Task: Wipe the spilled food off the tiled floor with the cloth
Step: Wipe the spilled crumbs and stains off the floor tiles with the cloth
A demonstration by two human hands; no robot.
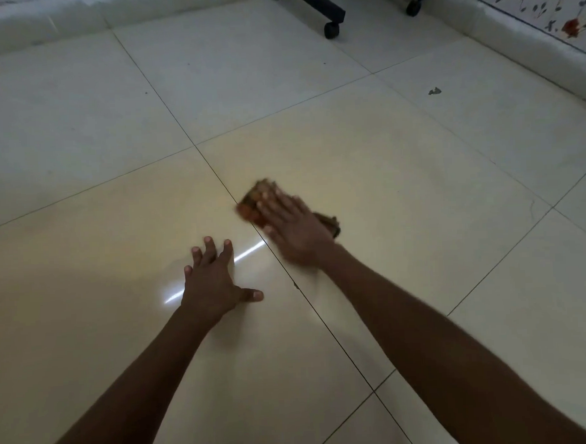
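My right hand (293, 226) lies flat on a brown and orange patterned cloth (252, 201), pressing it onto the cream tiled floor (383, 185) beside a grout line. The hand and cloth are blurred. Part of the cloth sticks out behind the hand, by the wrist. My left hand (214, 279) rests palm down on the tile to the left and nearer me, fingers spread, holding nothing. I cannot make out any spilled food around the cloth.
A small dark scrap (434, 91) lies on a tile at the far right. A black frame on castors (331, 29) stands at the back. A skirting and a flower-patterned wall (543, 10) run along the right; a white edge (45, 24) borders the far left.
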